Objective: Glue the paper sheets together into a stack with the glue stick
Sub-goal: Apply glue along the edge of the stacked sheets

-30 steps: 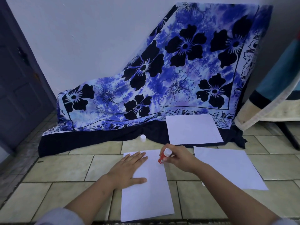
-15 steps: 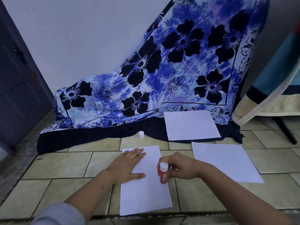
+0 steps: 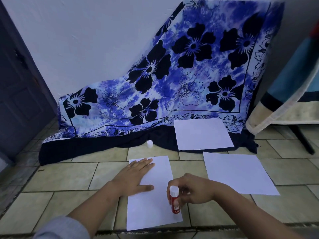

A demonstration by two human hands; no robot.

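Note:
A white paper sheet (image 3: 151, 206) lies on the tiled floor in front of me. My left hand (image 3: 133, 177) presses flat on its upper left part, fingers straight. My right hand (image 3: 194, 189) grips a red glue stick (image 3: 174, 200) with a white end, held against the sheet's right edge near its lower part. A second sheet (image 3: 238, 173) lies to the right on the tiles. A third sheet (image 3: 202, 133) rests farther back, partly on the dark cloth hem. The small white cap (image 3: 149, 144) stands on the floor behind the near sheet.
A blue floral cloth (image 3: 172, 83) drapes against the wall behind the sheets. At the left is a dark door (image 3: 19, 87). A fabric-covered piece of furniture with a dark leg (image 3: 302, 138) is at the right.
My right hand has drawn the glue stick down the right side of the near sheet, from its top edge toward me. My left hand has stayed pressed on the sheet.

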